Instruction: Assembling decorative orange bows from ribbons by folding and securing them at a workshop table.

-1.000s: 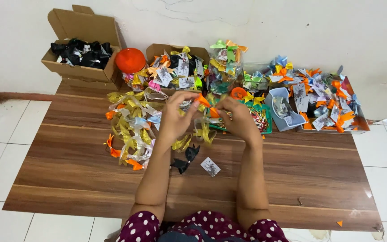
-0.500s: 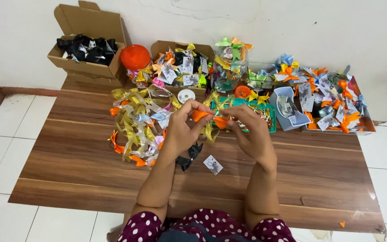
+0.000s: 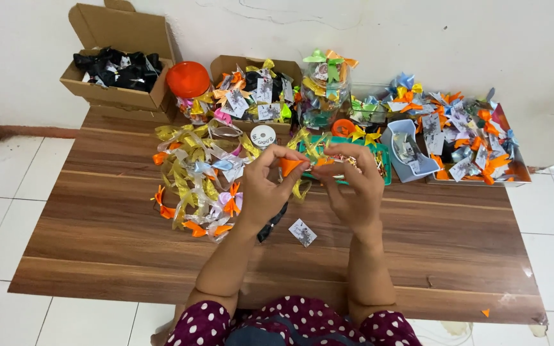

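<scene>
Above the middle of the wooden table (image 3: 97, 243), both hands pinch one small orange ribbon bow (image 3: 293, 165) between them. My left hand (image 3: 265, 186) grips its left side with thumb and forefinger. My right hand (image 3: 352, 186) holds the right end, fingers curled. Directly below the hands lie a small printed tag (image 3: 303, 232) and a black bow (image 3: 272, 224), partly hidden by my left wrist. A heap of yellow, orange and silver bows (image 3: 200, 182) lies just left of my left hand.
A cardboard box of black bows (image 3: 118, 69) stands at the back left beside an orange lid (image 3: 188, 79). Behind the hands are a box of mixed bows (image 3: 254, 96), a clear jar of bows (image 3: 324, 90), a tape roll (image 3: 263, 136), a grey tray (image 3: 411, 150) and a bow pile (image 3: 466, 138) at right.
Both hands have stayed together on the orange bow, shifting slightly nearer to me and working it between the fingertips. The things on the table have not moved.
</scene>
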